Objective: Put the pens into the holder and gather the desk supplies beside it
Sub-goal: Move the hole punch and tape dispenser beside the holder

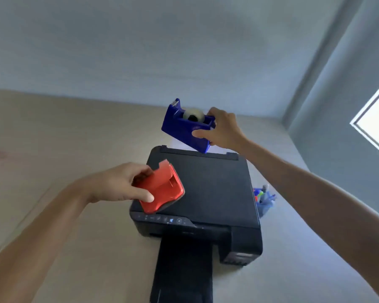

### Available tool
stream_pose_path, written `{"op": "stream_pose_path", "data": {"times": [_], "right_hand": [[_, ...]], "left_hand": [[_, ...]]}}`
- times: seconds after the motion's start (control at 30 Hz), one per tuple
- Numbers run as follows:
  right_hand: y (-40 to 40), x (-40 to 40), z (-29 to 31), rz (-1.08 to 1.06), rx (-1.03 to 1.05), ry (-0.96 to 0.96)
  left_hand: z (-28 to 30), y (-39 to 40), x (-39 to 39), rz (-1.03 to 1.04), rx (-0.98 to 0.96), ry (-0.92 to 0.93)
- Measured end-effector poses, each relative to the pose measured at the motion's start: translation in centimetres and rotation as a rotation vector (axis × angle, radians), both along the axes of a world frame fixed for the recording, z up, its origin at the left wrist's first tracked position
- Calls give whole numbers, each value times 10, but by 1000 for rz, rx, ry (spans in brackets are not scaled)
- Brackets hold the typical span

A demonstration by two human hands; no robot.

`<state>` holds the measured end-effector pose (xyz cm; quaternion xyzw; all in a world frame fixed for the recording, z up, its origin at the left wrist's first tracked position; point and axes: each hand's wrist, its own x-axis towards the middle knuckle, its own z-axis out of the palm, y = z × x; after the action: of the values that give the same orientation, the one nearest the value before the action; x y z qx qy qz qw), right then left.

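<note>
The right hand (224,130) is clamped on one end of a blue tape dispenser (187,125), holding it tilted in the air above the back edge of a black printer (214,189). The left hand (120,182) grips a red hole punch (162,189) over the printer's front left corner. A blue pen holder (264,204) with pens in it stands on the tabletop (74,149), just beside the printer's right side.
</note>
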<state>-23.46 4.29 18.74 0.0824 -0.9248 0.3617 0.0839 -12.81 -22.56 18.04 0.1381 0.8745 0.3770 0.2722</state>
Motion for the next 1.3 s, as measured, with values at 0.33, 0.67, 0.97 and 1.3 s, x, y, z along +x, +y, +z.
{"op": "stream_pose_path", "data": {"times": [0.33, 0.67, 0.97, 1.3], "right_hand": [[278, 97, -54, -502, -25, -90], [342, 161, -192, -690, -57, -377], [312, 159, -270, -742, -157, -438], [285, 145, -280, -814, -172, -435]], "left_hand": [[-49, 295, 23, -546, -85, -84], [-180, 429, 27, -748, -771, 56], [-225, 442, -12, -665, -1032, -31], [-229, 444, -43, -438, -988, -21]]}}
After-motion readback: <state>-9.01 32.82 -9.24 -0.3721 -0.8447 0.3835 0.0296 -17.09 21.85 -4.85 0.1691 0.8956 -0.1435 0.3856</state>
